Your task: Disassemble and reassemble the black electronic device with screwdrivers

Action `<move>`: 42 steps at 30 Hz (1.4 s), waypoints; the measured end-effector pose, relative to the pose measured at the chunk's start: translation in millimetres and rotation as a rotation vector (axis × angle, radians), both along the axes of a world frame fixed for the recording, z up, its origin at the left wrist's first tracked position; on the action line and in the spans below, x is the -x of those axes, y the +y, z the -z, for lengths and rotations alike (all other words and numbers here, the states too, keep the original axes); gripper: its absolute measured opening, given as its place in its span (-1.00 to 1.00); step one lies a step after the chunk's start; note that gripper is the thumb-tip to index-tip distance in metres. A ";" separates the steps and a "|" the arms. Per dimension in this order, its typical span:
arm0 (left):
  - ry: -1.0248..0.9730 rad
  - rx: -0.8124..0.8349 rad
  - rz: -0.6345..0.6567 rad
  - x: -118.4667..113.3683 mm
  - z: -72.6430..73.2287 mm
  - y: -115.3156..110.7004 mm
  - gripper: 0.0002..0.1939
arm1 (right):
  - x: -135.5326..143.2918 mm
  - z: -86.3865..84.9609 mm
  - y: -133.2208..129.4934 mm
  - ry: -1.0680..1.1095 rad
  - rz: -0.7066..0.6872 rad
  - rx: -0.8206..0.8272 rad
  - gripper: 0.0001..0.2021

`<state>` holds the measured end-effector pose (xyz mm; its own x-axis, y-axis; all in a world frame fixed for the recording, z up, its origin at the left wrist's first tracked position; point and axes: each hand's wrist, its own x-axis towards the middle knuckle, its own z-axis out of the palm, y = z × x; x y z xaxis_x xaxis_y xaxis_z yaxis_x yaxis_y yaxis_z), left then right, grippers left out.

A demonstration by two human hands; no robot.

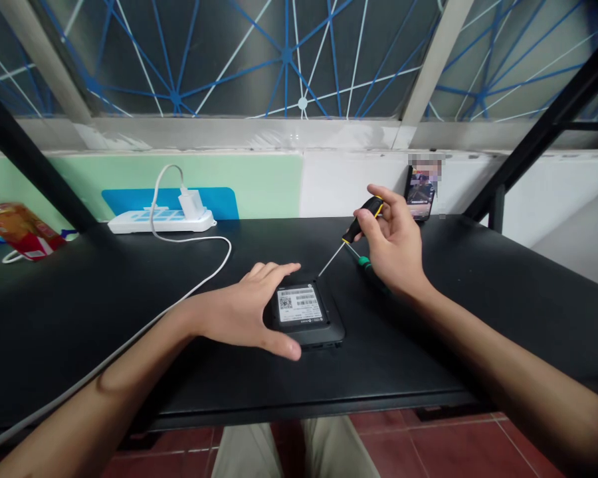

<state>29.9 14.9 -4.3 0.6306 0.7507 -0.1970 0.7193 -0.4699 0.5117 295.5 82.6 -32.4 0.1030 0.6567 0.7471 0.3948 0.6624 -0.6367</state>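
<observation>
The right hand [393,242] grips a black-and-yellow-handled screwdriver [361,222], tip at the flat, black, white-labelled device's [306,309] far edge; the left hand [246,305] spreads open around the device's left side.

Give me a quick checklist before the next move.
1. Black-yellow screwdriver in the right hand: ok.
2. Its tip at the device: ok, at the far right corner.
3. Tip seated in a screw: cannot tell, too small.
4. Left hand at the device: ok, spread around its left side; pressure unclear.
5. Label up: ok.
6. Green screwdriver well away from the right hand: not ok, close by it.
</observation>
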 end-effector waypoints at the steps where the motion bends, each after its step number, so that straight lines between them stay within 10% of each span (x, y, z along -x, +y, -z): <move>1: 0.003 -0.001 0.010 -0.1 0.3 -1.0 0.35 | -0.1 -0.3 0.1 -0.003 0.003 0.005 -0.54; 42: -0.214 -0.062 0.094 2.9 15.9 1.3 0.19 | 14.8 4.0 -23.2 0.150 -0.121 0.141 -0.62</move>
<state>27.1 16.3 -20.2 0.7210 0.6929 -0.0069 0.5491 -0.5652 0.6157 280.6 59.5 -36.4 0.1205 0.7679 0.6292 0.2121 0.5992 -0.7720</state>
